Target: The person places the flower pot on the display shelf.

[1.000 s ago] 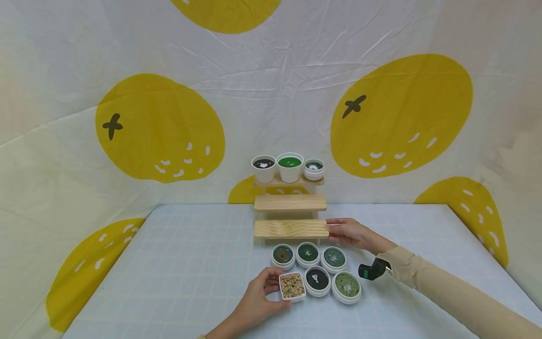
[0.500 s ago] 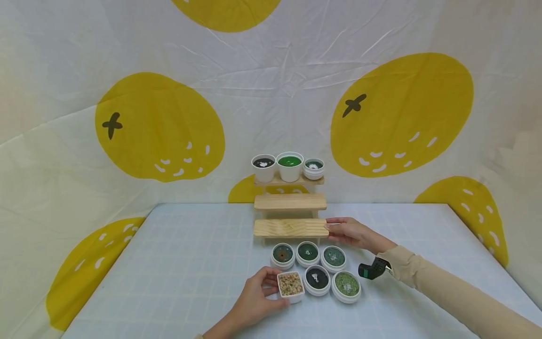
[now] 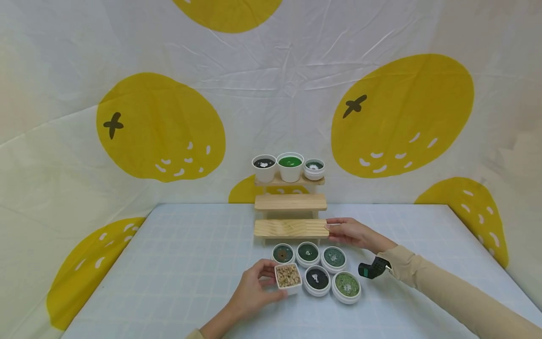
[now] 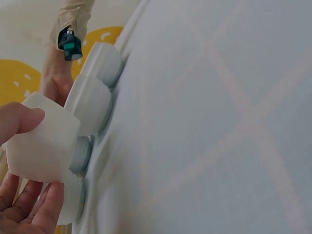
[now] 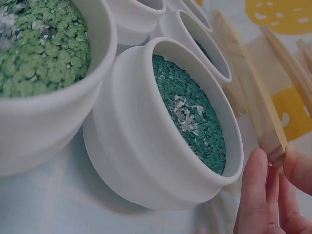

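My left hand grips a small square white pot topped with tan pebbles, thumb on the near side and fingers behind. In the left wrist view the pot's smooth white side tilts slightly above the tabletop. With thumb and fingers, my right hand pinches the right end of the lowest board of a three-step wooden stand. The right wrist view shows that board's edge between thumb and fingertips. Several round white pots with dark or green fill stand between the hands, including a light-green one.
On the stand's top step are two white cups, one black-filled and one bright green, plus a small round pot. The middle step is bare wood. A fruit-print cloth hangs behind the pale checked table.
My left hand has raised the square pot and shifted it slightly left and away from me, overlapping the brown-centred round pot. My right hand has stayed on the board.
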Tool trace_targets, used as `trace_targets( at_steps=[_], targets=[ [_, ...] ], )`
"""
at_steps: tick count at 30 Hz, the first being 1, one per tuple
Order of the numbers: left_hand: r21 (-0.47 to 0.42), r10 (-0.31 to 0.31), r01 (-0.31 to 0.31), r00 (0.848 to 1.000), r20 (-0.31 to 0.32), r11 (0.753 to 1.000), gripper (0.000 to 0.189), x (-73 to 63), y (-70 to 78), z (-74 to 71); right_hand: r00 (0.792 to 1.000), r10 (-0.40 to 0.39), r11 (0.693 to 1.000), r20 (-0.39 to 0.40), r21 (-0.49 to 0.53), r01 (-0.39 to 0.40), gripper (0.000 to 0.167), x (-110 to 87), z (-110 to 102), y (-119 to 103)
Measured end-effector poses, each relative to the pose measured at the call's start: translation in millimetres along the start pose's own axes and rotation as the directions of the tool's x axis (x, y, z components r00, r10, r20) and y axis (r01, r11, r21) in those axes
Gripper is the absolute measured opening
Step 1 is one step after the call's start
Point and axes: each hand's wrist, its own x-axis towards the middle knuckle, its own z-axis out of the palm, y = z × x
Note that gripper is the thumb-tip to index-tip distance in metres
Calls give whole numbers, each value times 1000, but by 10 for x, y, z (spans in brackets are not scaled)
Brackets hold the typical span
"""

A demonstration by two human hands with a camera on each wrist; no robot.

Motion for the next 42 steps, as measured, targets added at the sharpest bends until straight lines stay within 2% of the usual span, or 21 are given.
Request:
trace_targets(
  at_steps=[8,18,32,36,42],
  targets=[
    [14,35,-35,999,1,999,56,100,125,-22,1000,-10,1000,3,-10,10,58,-1,-11,-3],
    [29,89,-88,996,-14,996,56,300,304,-26,1000,-19,1000,21,3,18,60,-20,-25,-5],
    [63,85,-85,996,-1,994,56,683,599,9,1000,7,1000,-14,21,-7,60,12,5,-3],
    [69,66,-65,998,-13,995,55,793,641,11,1000,3,999,-3,32,-3,61,8,6,4],
    [55,77,-75,996,-37,996,57,949,652,6,1000,-5,1000,8,19,4,60,-5,1,0]
  ],
)
